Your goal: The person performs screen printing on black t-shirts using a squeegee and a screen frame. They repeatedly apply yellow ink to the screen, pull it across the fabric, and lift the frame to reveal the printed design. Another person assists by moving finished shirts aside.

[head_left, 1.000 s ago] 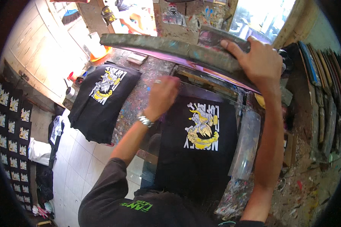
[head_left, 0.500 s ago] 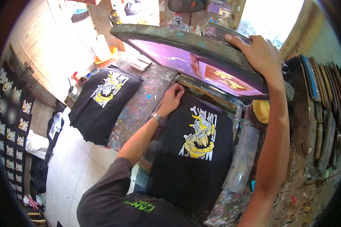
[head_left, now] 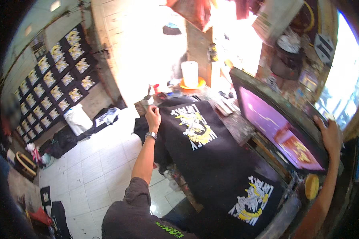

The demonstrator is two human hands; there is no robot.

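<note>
My left hand (head_left: 153,118), a metal watch on its wrist, pinches the corner of a black fabric panel (head_left: 221,163) with a white, grey and yellow print. This panel stretches leftward over the paint-stained table, covering most of the stack of black cloth there. A second black panel (head_left: 267,181) with a similar print lies at the lower right, beside the raised frame. My right hand (head_left: 330,137) grips the edge of a screen-printing frame (head_left: 273,105), holding it tilted up. Purple mesh (head_left: 263,115) with a brownish-yellow inked area shows on its underside.
A yellow round object (head_left: 311,186) sits near my right forearm. Beyond the stack stand a small grey-white cup (head_left: 147,100) and a white container (head_left: 190,74) on an orange dish. Many printed black panels (head_left: 56,75) hang at the left. Pale floor tiles (head_left: 95,179) lie below.
My left hand has drawn the printed panel off the board and to the left, baring another printed panel beneath. My right hand still holds the frame up. The view has turned left.
</note>
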